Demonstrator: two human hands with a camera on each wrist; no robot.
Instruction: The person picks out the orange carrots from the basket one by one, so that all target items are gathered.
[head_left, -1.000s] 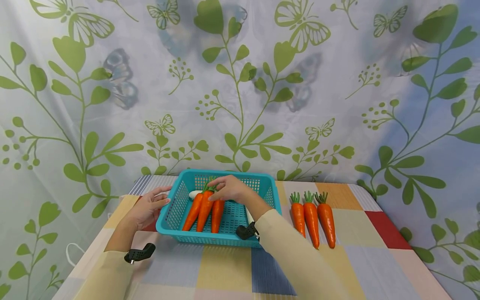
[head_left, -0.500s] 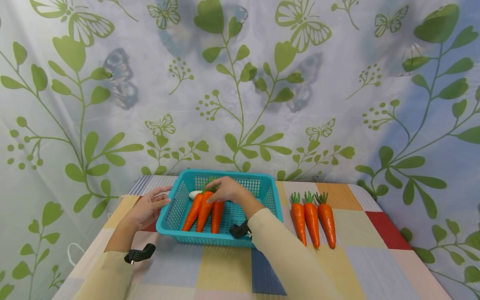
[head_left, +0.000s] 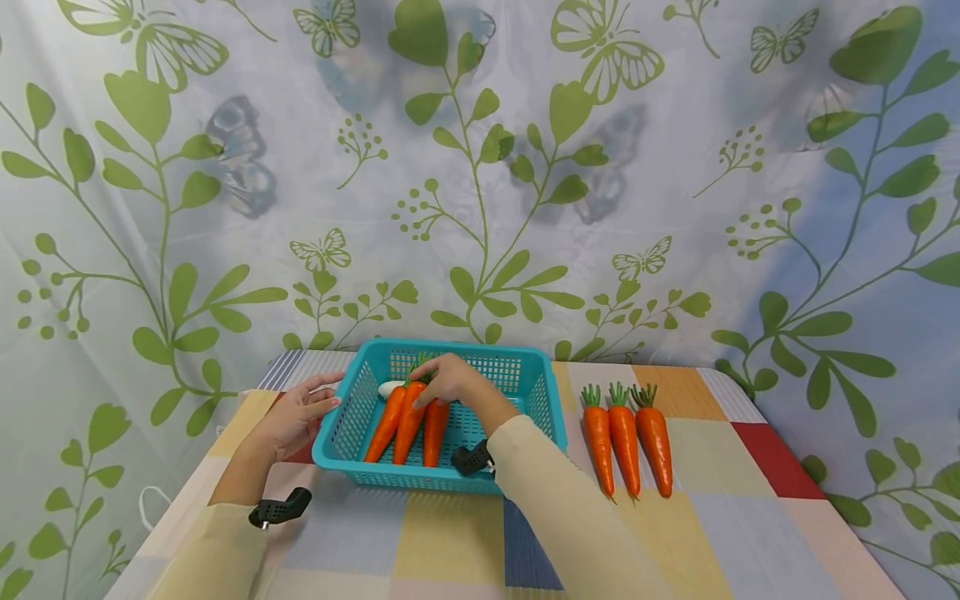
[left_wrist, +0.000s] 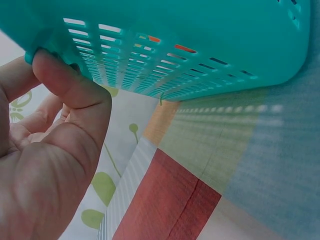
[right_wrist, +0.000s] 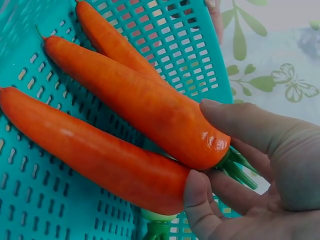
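Three orange carrots lie in the turquoise plastic basket [head_left: 480,347], side by side in its left half. My right hand [head_left: 452,383] grips the middle carrot [head_left: 407,429] by its thick leafy end. In the right wrist view the thumb [right_wrist: 230,117] lies on that carrot's upper side, with other fingers behind and below it; one fingertip is right at the end of the nearer carrot [right_wrist: 105,155]. At the basket's left rim, my left hand [head_left: 303,414] holds on, its thumb [left_wrist: 70,80] at the rim. A white radish [head_left: 388,388] shows partly behind the carrots.
Three more carrots [head_left: 622,437] lie in a row to the basket's right, leaves toward the back. The table has a patchwork cloth [head_left: 450,542]. A leaf-and-butterfly curtain [head_left: 510,208] hangs behind. At the left edge a white cable [head_left: 146,504] loops.
My right forearm has swung left, and the right hand has gone from above the carrots to the middle carrot's top end. The left hand and the basket stay as they were.
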